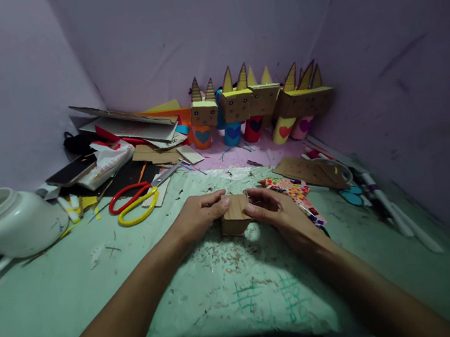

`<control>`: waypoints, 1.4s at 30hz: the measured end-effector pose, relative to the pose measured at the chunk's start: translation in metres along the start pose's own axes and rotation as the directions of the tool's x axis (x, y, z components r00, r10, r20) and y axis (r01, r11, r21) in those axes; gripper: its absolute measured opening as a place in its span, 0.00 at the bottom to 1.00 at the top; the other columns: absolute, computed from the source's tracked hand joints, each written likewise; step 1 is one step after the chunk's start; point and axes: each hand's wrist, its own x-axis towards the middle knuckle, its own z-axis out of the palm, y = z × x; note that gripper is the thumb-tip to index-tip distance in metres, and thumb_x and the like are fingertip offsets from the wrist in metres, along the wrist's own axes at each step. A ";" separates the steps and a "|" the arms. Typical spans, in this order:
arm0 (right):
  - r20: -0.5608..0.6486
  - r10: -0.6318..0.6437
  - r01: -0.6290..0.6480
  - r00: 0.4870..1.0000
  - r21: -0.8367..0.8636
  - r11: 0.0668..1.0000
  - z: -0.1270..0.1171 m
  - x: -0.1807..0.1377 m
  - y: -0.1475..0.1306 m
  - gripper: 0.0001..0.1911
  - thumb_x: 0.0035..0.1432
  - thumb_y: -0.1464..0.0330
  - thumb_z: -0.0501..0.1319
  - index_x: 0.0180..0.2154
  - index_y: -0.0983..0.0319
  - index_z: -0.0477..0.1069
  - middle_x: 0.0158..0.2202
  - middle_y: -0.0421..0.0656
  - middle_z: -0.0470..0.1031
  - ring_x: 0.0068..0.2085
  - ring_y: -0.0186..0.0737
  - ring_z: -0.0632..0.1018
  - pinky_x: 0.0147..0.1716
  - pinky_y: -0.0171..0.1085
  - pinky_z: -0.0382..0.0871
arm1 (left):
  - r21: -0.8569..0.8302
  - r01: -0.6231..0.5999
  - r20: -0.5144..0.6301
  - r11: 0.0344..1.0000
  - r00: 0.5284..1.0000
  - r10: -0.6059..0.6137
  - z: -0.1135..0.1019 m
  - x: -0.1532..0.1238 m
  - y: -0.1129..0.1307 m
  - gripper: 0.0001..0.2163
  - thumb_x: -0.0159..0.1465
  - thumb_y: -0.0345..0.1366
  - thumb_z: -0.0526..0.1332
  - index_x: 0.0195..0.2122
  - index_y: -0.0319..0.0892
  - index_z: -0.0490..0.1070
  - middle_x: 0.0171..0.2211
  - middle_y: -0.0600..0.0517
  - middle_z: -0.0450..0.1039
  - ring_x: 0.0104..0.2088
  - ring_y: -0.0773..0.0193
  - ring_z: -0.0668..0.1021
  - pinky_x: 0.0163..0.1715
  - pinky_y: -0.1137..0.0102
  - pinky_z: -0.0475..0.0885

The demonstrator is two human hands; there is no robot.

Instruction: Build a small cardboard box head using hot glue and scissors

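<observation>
A small brown cardboard box (235, 217) rests on the pale green work mat (185, 290) in the middle of the view. My left hand (198, 214) presses against its left side with the fingers closed over the top edge. My right hand (273, 210) grips its right side, fingers curled on the top. Both forearms reach in from the bottom of the frame.
A row of cardboard animal figures on coloured paper cups (249, 108) lines the back wall. Red and yellow scissors (135, 200) lie left of the box, a white jug (5, 222) at far left, patterned paper (293, 189), cardboard scraps (312, 171) and white markers (386, 205) at right.
</observation>
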 end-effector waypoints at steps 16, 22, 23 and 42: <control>0.133 -0.090 0.088 0.987 0.019 0.996 -0.001 -0.007 0.003 0.41 0.39 0.63 0.71 0.56 0.61 0.63 0.50 0.52 0.69 0.40 0.47 0.75 0.39 0.46 0.73 | -0.007 0.014 0.014 1.000 1.000 -0.013 -0.001 -0.003 0.001 0.19 0.53 0.39 0.65 0.46 0.39 0.76 0.51 0.43 0.75 0.54 0.45 0.73 0.58 0.51 0.62; 0.159 -0.313 0.338 0.936 -0.167 0.926 0.000 -0.003 0.018 0.43 0.40 0.69 0.72 0.59 0.57 0.62 0.60 0.52 0.61 0.45 0.47 0.74 0.44 0.48 0.72 | 0.001 0.063 0.097 0.998 0.993 -0.063 -0.003 -0.004 0.004 0.28 0.54 0.41 0.64 0.54 0.31 0.69 0.55 0.40 0.71 0.56 0.46 0.70 0.58 0.56 0.60; 0.165 -0.316 0.344 0.934 -0.181 0.922 0.000 -0.002 0.021 0.43 0.42 0.69 0.71 0.60 0.58 0.60 0.60 0.53 0.61 0.44 0.47 0.74 0.45 0.49 0.72 | 0.002 0.065 0.102 0.998 0.993 -0.064 -0.003 -0.004 0.004 0.28 0.54 0.41 0.64 0.54 0.30 0.69 0.55 0.39 0.70 0.56 0.46 0.70 0.58 0.56 0.60; 0.180 -0.182 0.177 0.967 0.044 0.983 0.009 0.007 0.030 0.50 0.40 0.76 0.68 0.64 0.62 0.52 0.49 0.50 0.72 0.40 0.42 0.75 0.41 0.41 0.72 | 0.054 0.092 0.068 0.994 0.993 -0.096 -0.002 -0.006 0.011 0.32 0.49 0.45 0.67 0.53 0.30 0.70 0.47 0.39 0.76 0.50 0.45 0.73 0.52 0.56 0.66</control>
